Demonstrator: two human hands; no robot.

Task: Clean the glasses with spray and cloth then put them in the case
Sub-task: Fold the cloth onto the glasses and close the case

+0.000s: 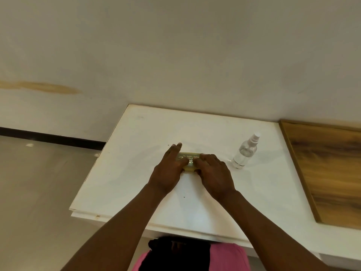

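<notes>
While both hands rest on it, the case (pixel 189 160) lies flat near the middle of the white counter (pixel 136 173), its long side running left to right. It is a small, oblong, yellowish box with pale lettering on the lid – the print is too blurred to read. The glasses and the cloth are not visible; whether they are inside the case cannot be determined.

The left hand (pixel 169 169) lies over the left end of the case with its fingers (pixel 176 148) straight, extending past the far edge onto the counter surface. This reads as a flat pressing contact, not a grasp. The right hand (pixel 214 173) covers the right end; its fingers (pixel 203 158) are bent over the lid and the thumb appears tucked at the near edge, so it seems to grip the case. The probable purpose of this two-handed hold is to steady the box while the lid is worked – either opened or pressed closed. Which of the two applies cannot be judged from this view.

The spray bottle (pixel 244 153) stands upright to the right, apart from the case and untouched. It is clear plastic with a rounded body and a white pump head. The counter is smooth, matte and marked by a few dark specks. A wood-grain panel (pixel 328 173) adjoins its right side.
</notes>
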